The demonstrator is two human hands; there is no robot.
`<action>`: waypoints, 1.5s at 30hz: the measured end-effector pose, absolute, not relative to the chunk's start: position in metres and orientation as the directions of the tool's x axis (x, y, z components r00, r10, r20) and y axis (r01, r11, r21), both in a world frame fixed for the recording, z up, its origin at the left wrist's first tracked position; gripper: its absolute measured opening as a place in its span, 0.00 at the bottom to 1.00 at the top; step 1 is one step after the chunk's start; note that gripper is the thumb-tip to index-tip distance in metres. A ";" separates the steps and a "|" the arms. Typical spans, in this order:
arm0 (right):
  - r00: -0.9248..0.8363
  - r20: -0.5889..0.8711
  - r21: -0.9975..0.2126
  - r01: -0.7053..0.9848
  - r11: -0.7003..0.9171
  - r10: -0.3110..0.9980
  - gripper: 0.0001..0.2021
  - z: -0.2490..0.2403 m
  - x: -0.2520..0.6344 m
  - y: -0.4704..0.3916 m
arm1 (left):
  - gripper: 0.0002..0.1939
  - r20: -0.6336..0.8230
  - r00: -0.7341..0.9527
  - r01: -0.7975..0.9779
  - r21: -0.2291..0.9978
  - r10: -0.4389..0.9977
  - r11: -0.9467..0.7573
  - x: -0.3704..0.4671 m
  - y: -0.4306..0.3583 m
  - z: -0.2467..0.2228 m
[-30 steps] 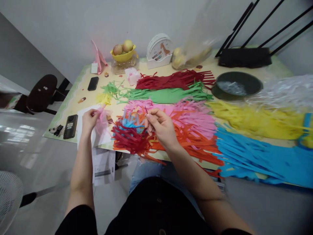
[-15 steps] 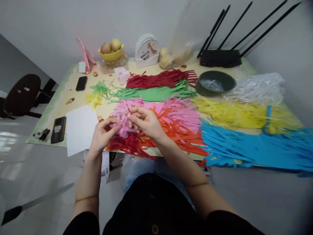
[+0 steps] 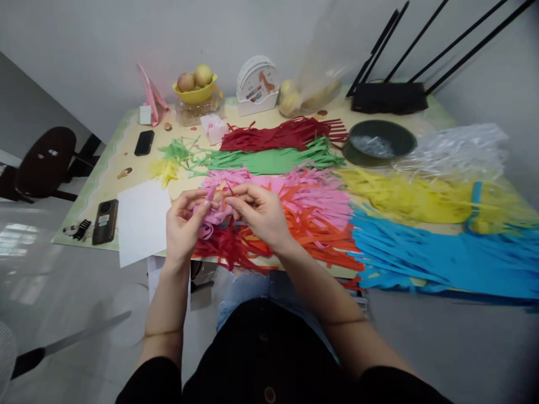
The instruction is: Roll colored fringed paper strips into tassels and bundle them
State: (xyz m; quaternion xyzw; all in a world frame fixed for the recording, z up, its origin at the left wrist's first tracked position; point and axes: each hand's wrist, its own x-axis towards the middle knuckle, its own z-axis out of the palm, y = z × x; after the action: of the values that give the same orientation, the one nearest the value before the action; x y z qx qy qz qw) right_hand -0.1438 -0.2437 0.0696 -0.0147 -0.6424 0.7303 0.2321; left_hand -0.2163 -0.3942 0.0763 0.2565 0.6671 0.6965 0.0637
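Observation:
My left hand [image 3: 185, 224] is closed on a pink paper strip [image 3: 211, 193], pinched between thumb and fingers. Close beside it, my right hand [image 3: 259, 214] pinches a thin, dark reddish strip [image 3: 229, 188], whose exact kind is too small to tell. Loose pink strips [image 3: 207, 230] hang below the left hand. Under both hands lie fringed sheets: pink [image 3: 320, 196], orange [image 3: 311, 238] and dark red [image 3: 231, 247]. Farther back are a green fringed sheet [image 3: 269, 161] and a red one [image 3: 278, 134].
Yellow [image 3: 421, 196] and blue [image 3: 446, 252] fringed sheets cover the right side. A dark bowl [image 3: 379, 143] stands near a black router [image 3: 389, 98]. White paper [image 3: 143, 221] and a phone [image 3: 105, 221] lie left. Fruit [image 3: 203, 76] sits in a yellow basket at the back.
My left hand has moved right and slightly up, closer to the right hand, lifting the pink strip. The right hand has shifted slightly right. The whole view has shifted a little.

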 end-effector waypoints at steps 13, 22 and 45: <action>-0.955 0.240 -0.971 -0.236 0.043 0.173 0.13 0.074 -0.136 -0.238 | 0.18 0.066 -0.828 -0.018 0.989 0.557 -0.144 -0.218 -0.398 0.086; -0.994 0.108 -0.963 -0.109 -0.245 0.017 0.22 0.061 -0.146 -0.235 | 0.12 0.084 -0.705 0.250 0.959 0.705 0.135 -0.220 -0.407 0.086; -0.896 0.184 -0.924 -0.298 -0.240 0.405 0.13 0.049 -0.153 -0.237 | 0.14 0.422 -0.862 0.504 0.649 0.282 0.569 -0.389 -0.450 0.037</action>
State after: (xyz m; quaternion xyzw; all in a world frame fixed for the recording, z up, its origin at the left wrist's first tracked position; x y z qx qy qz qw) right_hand -0.1533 -0.2366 0.0495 -0.0463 -0.5747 0.7859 0.2235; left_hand -0.3891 -0.4503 0.0373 0.2245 0.8752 0.4060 -0.1368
